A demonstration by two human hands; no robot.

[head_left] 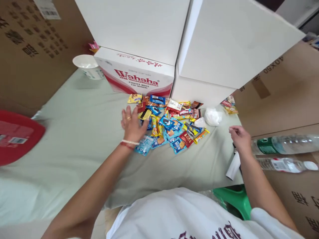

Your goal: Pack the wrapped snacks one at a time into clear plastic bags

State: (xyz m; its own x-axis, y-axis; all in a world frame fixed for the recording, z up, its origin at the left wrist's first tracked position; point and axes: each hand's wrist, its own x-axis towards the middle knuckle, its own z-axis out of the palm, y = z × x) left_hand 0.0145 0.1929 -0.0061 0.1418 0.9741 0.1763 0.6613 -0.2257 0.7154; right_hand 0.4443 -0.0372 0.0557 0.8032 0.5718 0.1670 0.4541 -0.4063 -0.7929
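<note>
A loose heap of small wrapped snacks (pixel 171 124) in blue, yellow, red and brown packets lies on the light green cloth (pixel 87 132). My left hand (pixel 134 124) is open, fingers spread, over the heap's left side, close to a yellow packet (pixel 145 114). Whether it touches the packets I cannot tell. A pale blue packet (pixel 144 145) lies just by its wrist. Away to the right, my right hand (pixel 240 137) is held with curled fingers near the cloth's edge. Its palm is hidden, and anything in its fingers cannot be made out. A crumpled white plastic bag (pixel 213 117) lies left of it.
Behind the heap stand a Wahaha carton (pixel 139 74) and a white box (pixel 201 89) with raised flaps. A paper cup (pixel 88 66) and a red object (pixel 20 137) are at left. Bottles (pixel 286 145), a white cylinder (pixel 233 166) and a green stool (pixel 234 199) are at right.
</note>
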